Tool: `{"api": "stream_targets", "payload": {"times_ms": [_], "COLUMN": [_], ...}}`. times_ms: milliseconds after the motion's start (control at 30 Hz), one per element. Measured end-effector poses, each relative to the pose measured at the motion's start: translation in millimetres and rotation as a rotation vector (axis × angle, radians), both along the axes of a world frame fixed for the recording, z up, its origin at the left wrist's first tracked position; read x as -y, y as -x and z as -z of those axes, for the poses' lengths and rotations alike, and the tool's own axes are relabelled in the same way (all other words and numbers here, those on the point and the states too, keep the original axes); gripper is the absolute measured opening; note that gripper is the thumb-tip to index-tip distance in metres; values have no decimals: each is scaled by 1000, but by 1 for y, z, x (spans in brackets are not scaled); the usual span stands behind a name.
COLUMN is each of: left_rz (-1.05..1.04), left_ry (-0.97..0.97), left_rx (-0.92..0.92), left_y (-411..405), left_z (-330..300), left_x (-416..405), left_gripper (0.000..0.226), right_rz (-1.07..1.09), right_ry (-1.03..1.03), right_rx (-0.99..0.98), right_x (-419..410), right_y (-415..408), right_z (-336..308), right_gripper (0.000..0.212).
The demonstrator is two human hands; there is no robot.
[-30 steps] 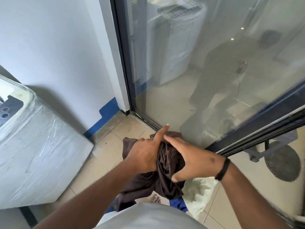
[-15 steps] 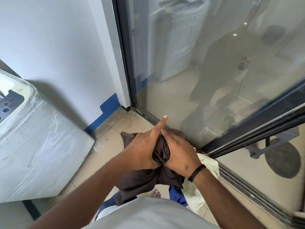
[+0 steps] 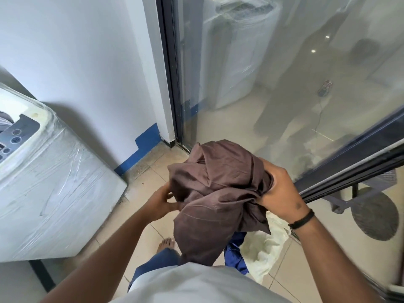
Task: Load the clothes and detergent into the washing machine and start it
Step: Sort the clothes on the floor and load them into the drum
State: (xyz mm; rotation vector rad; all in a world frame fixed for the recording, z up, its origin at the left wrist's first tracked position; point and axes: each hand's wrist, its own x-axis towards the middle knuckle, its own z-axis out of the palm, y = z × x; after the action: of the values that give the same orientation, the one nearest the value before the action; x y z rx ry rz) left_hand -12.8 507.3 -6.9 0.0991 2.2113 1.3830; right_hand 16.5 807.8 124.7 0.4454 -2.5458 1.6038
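A bunched brown garment (image 3: 216, 193) hangs in front of me at chest height. My right hand (image 3: 279, 191) grips its right side, fingers curled into the cloth. At the garment's lower left edge, my left hand (image 3: 162, 203) holds the fabric, its fingertips partly hidden behind the folds. The white top-loading washing machine (image 3: 50, 189), wrapped in plastic film, stands at the left, with its dark control panel (image 3: 15, 136) visible on top. A pale yellow-white cloth (image 3: 266, 248) and a blue garment (image 3: 236, 252) lie on the floor below my hands.
A sliding glass door (image 3: 262, 84) fills the right side, its dark frame (image 3: 170, 73) meeting the white wall. The door track (image 3: 349, 171) runs diagonally at right. The beige tiled floor (image 3: 140, 189) lies between the machine and the door. My bare foot (image 3: 166, 243) shows below.
The hands have spread apart: the left dropped to the garment's lower left, the right shifted right. The brown garment was lifted and now bulges open between them.
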Motion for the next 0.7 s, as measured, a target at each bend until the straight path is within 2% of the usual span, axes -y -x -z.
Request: {"api": "stream_targets", "payload": {"times_ms": [33, 67, 133, 200, 300, 367, 467, 533, 567, 667, 700], "left_rz": [-113, -240, -452, -490, -309, -119, 201, 292, 302, 340, 383], "left_ry": [-43, -90, -196, -299, -384, -388, -201, -20, 32, 42, 45], "left_rx": [15, 38, 70, 16, -189, -386, -719, -804, -770, -503, -424], "left_y": [1, 2, 5, 7, 8, 11, 11, 11, 11, 14, 16], "left_z": [0, -2, -16, -39, -80, -103, -117, -112, -109, -111, -114], "left_x": [-4, -7, -8, -5, -7, -18, -53, -80, -89, -99, -98], "left_gripper": [34, 17, 17, 23, 19, 25, 18, 35, 53, 130, 147], "right_rz": [15, 33, 92, 172, 241, 232, 168, 115, 86, 11, -1], "right_ry": [-20, -60, -193, -367, -601, -716, -750, -675, -619, -500, -493], "right_rx": [0, -2, -9, -3, 80, 145, 154, 116, 93, 40, 40], "right_x": [0, -1, -8, -16, -25, -23, -12, -2, 2, 13, 14], "right_y": [-1, -1, -3, -6, -6, -5, -4, -2, -1, -5, -6], "right_z": [-1, 0, 6, 14, 33, 42, 48, 42, 37, 19, 14], "right_gripper": [50, 47, 44, 48, 54, 57, 51, 48, 48, 55, 58]}}
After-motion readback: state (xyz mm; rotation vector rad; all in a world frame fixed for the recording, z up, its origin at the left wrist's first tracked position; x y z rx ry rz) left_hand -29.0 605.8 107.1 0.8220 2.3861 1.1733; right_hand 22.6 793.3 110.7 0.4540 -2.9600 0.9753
